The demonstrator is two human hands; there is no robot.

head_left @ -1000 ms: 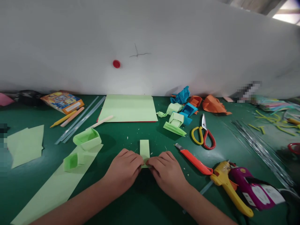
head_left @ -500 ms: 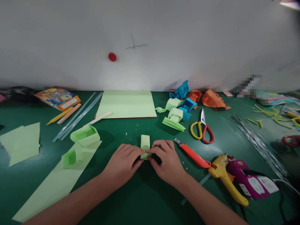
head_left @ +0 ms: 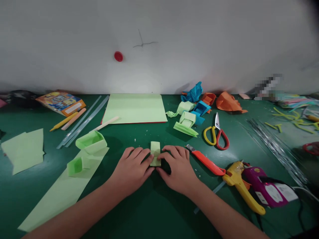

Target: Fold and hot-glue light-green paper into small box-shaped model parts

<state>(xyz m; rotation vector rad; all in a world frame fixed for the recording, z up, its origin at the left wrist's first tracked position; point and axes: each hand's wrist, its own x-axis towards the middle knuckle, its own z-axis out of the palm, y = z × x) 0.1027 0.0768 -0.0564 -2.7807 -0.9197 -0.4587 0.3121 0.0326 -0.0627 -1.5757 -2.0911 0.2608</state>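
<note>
Between my hands, on the green table, lies a small folded strip of light green paper [head_left: 155, 151]. The thumb and index finger of my left hand [head_left: 133, 169] pinch its left side near the front edge. On the other side my right hand [head_left: 176, 169] holds it the same way, thumb at the front edge and index finger on top. To the left, two folded green paper pieces, the larger one [head_left: 91, 142] and the smaller one [head_left: 78, 166], rest at a long green paper strip [head_left: 62, 192]. A red utility knife [head_left: 206, 162] lies right of my right hand.
Scissors [head_left: 216, 132], a yellow glue gun [head_left: 240, 186] and a purple power block [head_left: 269, 189] are on the right. Folded paper pieces [head_left: 188, 119] cluster behind. Green sheets [head_left: 136, 108] lie at the back, beside clear glue sticks [head_left: 84, 122] and a colourful box [head_left: 62, 103].
Both hands stay at the folded paper, with the fingers shifting slightly along its front edge. The whole view has tilted a little; the other things lie as before.
</note>
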